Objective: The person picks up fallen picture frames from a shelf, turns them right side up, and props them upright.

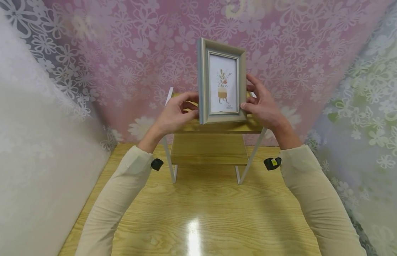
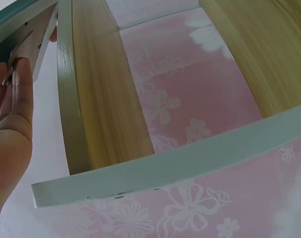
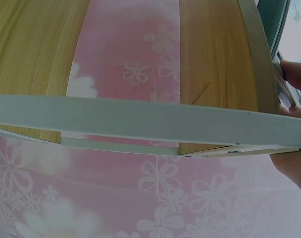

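A cream picture frame [image 1: 223, 85] with a drawing of a potted plant stands upright, turned slightly, over the wooden top [image 1: 192, 127] of a small table. My right hand [image 1: 264, 108] grips its right side, thumb on the front border and fingers behind. At the left side, my left hand [image 1: 174, 114] reaches behind the frame. In the left wrist view, the left hand's fingers [image 2: 23, 82] pinch a thin flap at the frame's back. In the right wrist view, the thumb [image 3: 295, 75] sits by the frame edge [image 3: 273, 25].
The table has white metal legs [image 1: 253, 154] and a lower wooden shelf [image 1: 211, 149]. It stands on a wood-grain floor [image 1: 153, 213] against a pink floral wall [image 1: 137, 64]. A pale wall [image 1: 41, 142] rises on the left and a floral one [image 1: 361, 117] on the right.
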`<state>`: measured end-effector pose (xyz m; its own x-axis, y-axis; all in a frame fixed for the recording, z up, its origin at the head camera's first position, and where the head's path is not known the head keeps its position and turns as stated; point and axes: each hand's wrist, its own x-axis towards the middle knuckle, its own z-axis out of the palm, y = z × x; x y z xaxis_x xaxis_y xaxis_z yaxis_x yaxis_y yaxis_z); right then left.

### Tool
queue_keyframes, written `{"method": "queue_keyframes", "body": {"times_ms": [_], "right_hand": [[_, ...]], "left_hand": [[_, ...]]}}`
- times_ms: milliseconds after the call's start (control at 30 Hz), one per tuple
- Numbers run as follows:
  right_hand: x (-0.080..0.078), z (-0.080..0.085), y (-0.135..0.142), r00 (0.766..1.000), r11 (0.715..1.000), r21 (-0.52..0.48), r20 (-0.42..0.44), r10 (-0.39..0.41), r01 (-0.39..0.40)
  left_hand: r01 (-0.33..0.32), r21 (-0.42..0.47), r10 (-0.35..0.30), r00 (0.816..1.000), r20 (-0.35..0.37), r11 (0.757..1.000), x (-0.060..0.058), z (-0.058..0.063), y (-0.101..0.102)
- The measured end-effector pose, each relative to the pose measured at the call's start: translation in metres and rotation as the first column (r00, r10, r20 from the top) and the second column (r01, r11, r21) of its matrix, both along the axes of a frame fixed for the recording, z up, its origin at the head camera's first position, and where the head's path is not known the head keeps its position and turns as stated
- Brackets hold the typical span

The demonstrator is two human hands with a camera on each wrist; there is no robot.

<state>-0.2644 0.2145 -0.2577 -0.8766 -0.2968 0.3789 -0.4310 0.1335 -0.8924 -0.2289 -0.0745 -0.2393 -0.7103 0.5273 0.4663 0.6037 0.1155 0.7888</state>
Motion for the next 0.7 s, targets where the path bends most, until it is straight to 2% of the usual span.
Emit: {"method": "queue_keyframes", "body": {"times_ms": [333, 700], "right_hand": [[-0.0010, -0.0003, 0.0013, 1.000, 1.000, -0.023, -0.011, 0.014, -0.014], [0.0001, -0.0004, 0.0025, 1.000, 0.999, -0.039, -0.005, 0.029, -0.029]], "left_hand": [[-0.052, -0.057, 0.055, 0.997, 0.048, 0.997, -0.0038, 0.0026, -0.0032], [-0.093, -0.106, 0.096, 0.995, 0.019, 0.990, -0.0091, 0.0021, -0.0031]]}}
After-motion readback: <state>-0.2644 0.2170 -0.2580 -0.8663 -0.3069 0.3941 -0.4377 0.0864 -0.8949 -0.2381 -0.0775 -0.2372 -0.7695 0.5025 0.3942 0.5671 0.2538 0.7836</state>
